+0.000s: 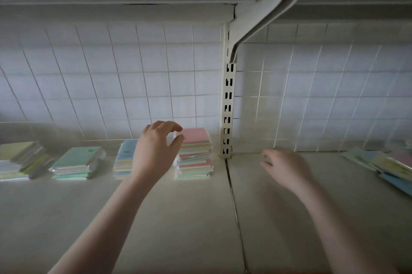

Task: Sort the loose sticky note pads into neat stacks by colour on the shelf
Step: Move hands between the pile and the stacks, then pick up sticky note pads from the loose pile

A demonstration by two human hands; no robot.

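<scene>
A: What writing can be read on the pads?
B: None legibly. The green-topped stack [78,163] and the blue-topped stack [124,157] each carry a small dark mark on the top sheet, too small to read.

A: How many stacks stand on the shelf [178,218]?
B: Four in a row along the back, left of the slotted upright [227,104]: a yellow-topped stack [19,160] that leans and spills, the green-topped stack, the blue-topped stack, and a pink-topped stack [196,153]. Each shows mixed pastel edges of pink, green, yellow and blue; several pads appear wrapped in clear film. At the far right lies a loose heap of pads [383,166], fanned flat, blue, yellow and pink.

A: And the hands?
B: Two. The left hand [156,151] hovers in front of the blue-topped stack, partly hiding it, its fingers [176,127] curled and apart beside the top of the pink-topped stack, holding nothing. The right hand [285,164] hangs low over bare shelf right of the upright, blurred; its fingers look loosely spread and empty.
</scene>
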